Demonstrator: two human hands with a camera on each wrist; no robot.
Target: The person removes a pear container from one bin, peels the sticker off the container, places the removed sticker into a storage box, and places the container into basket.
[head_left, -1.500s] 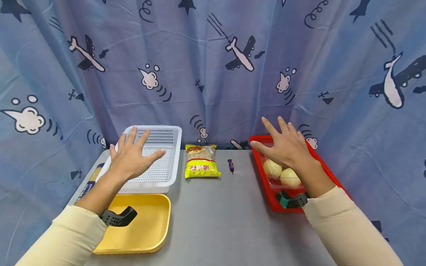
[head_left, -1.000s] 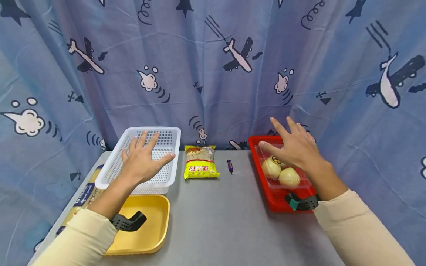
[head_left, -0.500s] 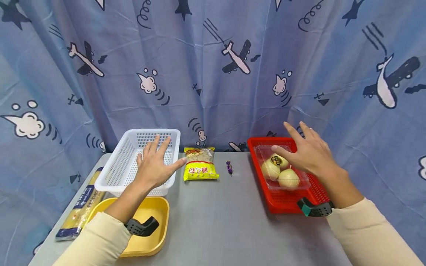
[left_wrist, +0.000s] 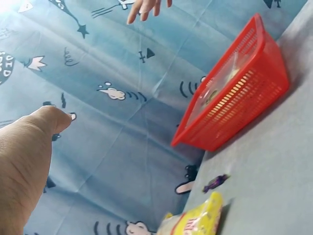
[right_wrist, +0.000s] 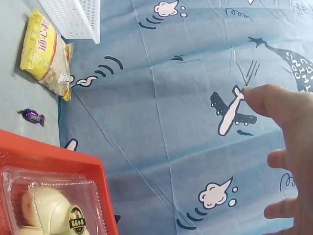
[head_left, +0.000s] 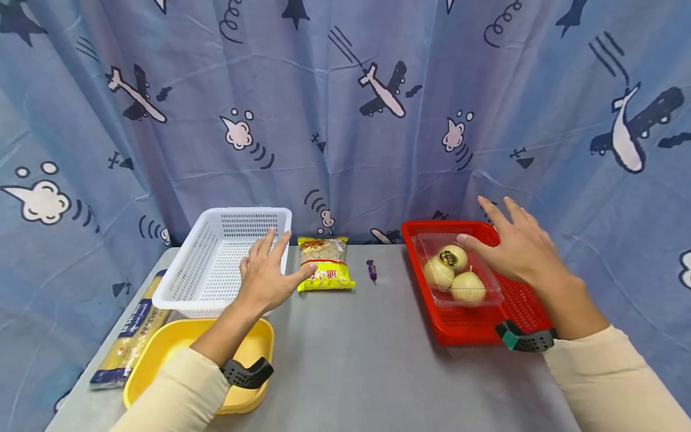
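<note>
Spreading their fingers apart and holding nothing, the left hand (head_left: 267, 279) hovers near the macaroni bag (head_left: 332, 271) on the table (head_left: 351, 360), the right hand (head_left: 515, 246) above the red basket (head_left: 464, 337), whose walls probably keep the clear clamshell (head_left: 430, 245) of pears (head_left: 468, 289) contained.

From my remote screen I'm counting two hands (head_left: 266, 280), two baskets (head_left: 224, 264), one yellow tub (head_left: 255, 348), one yellow bag (head_left: 327, 270), one purple sweet (head_left: 372, 271), one clear box (head_left: 432, 245), three pale fruits (head_left: 468, 289) and two black wrist mounts (head_left: 248, 374); the long packaging (head_left: 129, 342) is leaving me unsure
</note>
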